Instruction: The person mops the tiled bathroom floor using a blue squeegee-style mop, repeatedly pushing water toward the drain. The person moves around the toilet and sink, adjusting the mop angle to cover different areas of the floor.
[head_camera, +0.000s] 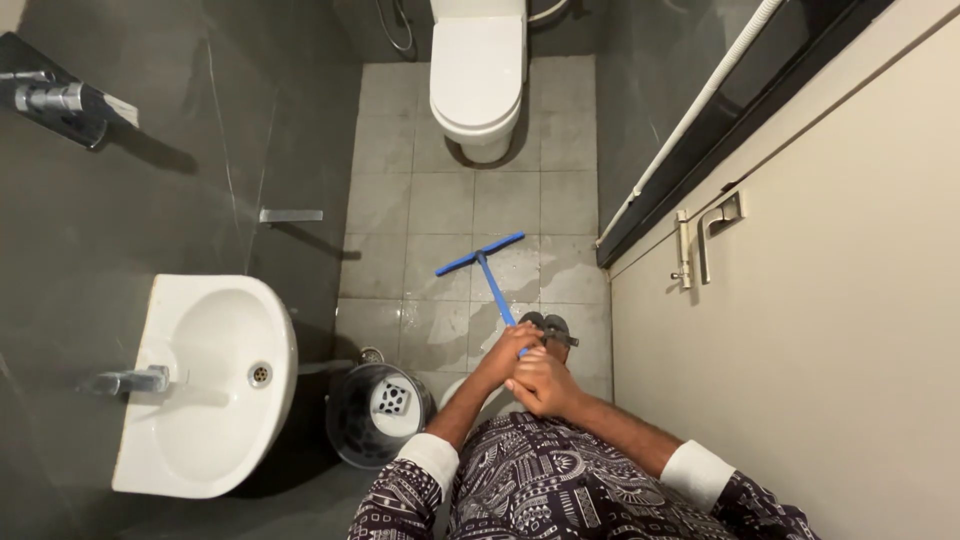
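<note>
Wet grey tile floor (440, 205), narrow bathroom. Your left hand (508, 350) and right hand (540, 383) are both clenched round the blue squeegee (482, 262), blade mid-floor; toilet (478, 75) beyond, bucket (375, 412) beside the sink (205, 385).

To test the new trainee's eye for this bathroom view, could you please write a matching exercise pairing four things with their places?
Things:
1. squeegee
2. toilet
3. washbasin
4. bucket

Places:
A. far end of the floor, lid shut
B. on the dark wall at the left
C. on the wet tiles, its handle in both hands
D. on the floor between basin and person

Pairs: 1-C, 2-A, 3-B, 4-D
</note>
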